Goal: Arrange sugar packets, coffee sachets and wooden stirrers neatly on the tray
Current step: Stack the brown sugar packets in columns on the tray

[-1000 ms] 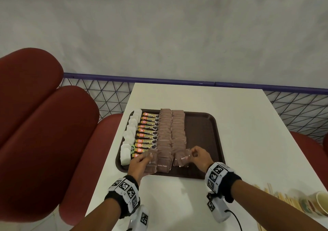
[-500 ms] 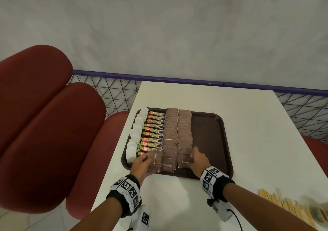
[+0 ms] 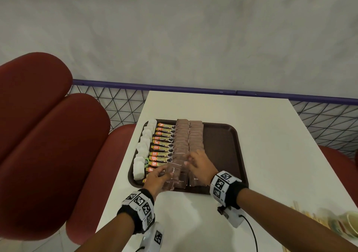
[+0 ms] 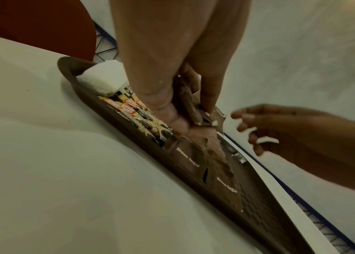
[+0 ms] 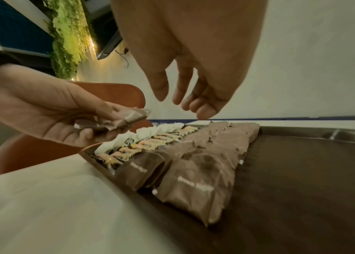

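Note:
A dark brown tray point(image 3: 222, 151) holds a column of white sugar packets point(image 3: 144, 149), a column of coffee sachets point(image 3: 162, 147) and two columns of brown sugar packets point(image 3: 188, 137). My left hand point(image 3: 164, 174) grips a small stack of brown packets point(image 3: 174, 174) over the tray's near left part. The right wrist view shows that stack point(image 5: 117, 120) pinched between thumb and fingers. My right hand point(image 3: 188, 159) hovers just right of it, above the brown columns, with relaxed fingers point(image 5: 185, 101) holding nothing. Wooden stirrers point(image 3: 310, 217) lie on the table at the near right, blurred.
The tray sits on a white table point(image 3: 271, 154). Red padded seats point(image 3: 48, 145) stand at the left, and a wire fence with a purple rail point(image 3: 193, 88) runs behind. A paper cup point(image 3: 346, 224) stands beside the stirrers. The tray's right half is bare.
My right hand has let go of the brown packet it pinched at the near end of the right column and moved left toward my left hand, which still holds its stack.

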